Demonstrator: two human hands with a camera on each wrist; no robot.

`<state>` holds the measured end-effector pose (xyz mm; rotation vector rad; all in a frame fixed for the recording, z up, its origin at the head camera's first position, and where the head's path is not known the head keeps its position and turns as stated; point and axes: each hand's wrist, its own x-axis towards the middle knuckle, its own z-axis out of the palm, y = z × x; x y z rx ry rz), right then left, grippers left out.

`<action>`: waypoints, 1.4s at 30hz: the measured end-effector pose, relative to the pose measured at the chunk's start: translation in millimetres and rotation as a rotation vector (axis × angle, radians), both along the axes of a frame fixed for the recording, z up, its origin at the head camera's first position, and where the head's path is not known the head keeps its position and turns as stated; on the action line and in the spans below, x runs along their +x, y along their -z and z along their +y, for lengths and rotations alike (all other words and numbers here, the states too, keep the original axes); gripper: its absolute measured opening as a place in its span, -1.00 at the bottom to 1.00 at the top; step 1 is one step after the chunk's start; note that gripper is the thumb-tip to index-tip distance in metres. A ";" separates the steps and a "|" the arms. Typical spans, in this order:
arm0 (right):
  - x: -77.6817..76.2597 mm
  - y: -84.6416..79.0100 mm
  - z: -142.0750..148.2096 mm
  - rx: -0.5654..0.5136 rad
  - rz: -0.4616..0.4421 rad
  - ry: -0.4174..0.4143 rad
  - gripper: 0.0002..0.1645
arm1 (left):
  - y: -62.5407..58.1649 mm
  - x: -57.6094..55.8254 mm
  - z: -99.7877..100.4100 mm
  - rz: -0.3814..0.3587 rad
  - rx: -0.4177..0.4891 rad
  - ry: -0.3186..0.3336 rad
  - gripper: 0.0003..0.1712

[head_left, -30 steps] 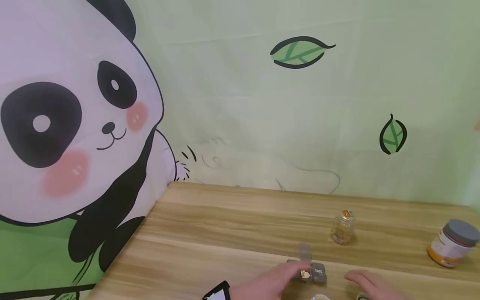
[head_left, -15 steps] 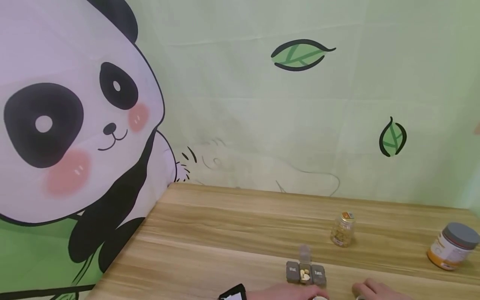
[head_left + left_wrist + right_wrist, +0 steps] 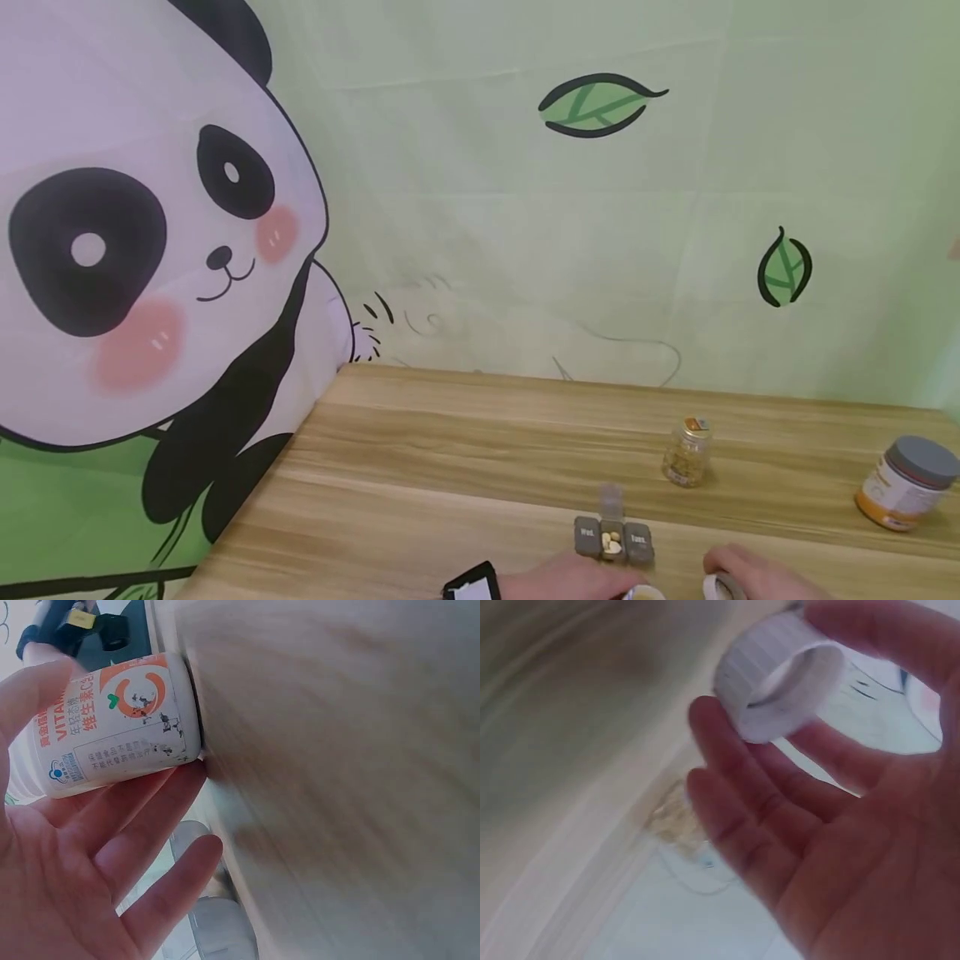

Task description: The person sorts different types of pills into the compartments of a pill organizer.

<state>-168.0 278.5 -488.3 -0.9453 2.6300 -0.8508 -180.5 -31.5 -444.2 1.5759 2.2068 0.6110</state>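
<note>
In the left wrist view my left hand (image 3: 97, 847) holds a white and orange vitamin C bottle (image 3: 131, 720) between thumb and fingers, its base at the wooden table. Only the bottle's rim (image 3: 645, 592) shows in the head view, at the bottom edge. My right hand (image 3: 757, 573) pinches a white ribbed screw cap (image 3: 761, 671), hollow side showing. Just beyond the left hand (image 3: 570, 577) lies a grey pill organizer (image 3: 587, 537). Its middle lid (image 3: 612, 502) stands raised, and several pale tablets (image 3: 611, 543) lie in that compartment.
A small clear jar (image 3: 686, 454) with yellowish contents and a gold lid stands behind the organizer. Farther right is a white and orange tub (image 3: 906, 485) with a grey lid. A panda-print cloth (image 3: 480, 208) hangs behind the wooden table (image 3: 450, 433).
My left hand has drawn back from the pill organizer, down and right to the bottle, uncovering the tablets. The cap in my right hand shows more clearly now.
</note>
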 end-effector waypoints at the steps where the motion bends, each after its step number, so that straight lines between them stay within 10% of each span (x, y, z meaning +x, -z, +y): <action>1: -0.1 -0.1 -1.3 -0.029 -0.003 0.016 -0.57 | 0.2 -0.6 -0.1 0.002 -0.001 0.001 -0.63; 10: 34.8 -75.0 -67.6 -0.283 0.459 0.067 -0.37 | -0.7 1.0 -0.3 0.025 -0.036 -0.044 -0.67; 21: 29.9 -60.5 -83.1 -0.638 0.232 -0.158 -0.34 | 61.0 -25.2 10.5 0.060 -0.052 -0.059 -0.83; 34: 35.6 -29.1 -83.5 -0.718 0.003 -0.180 -0.53 | 65.9 -25.9 11.4 0.041 -0.061 -0.086 -0.83; 42: 34.3 -22.2 -84.6 -0.716 0.044 -0.161 -0.54 | 71.4 -28.6 9.7 0.033 -0.014 -0.045 -0.68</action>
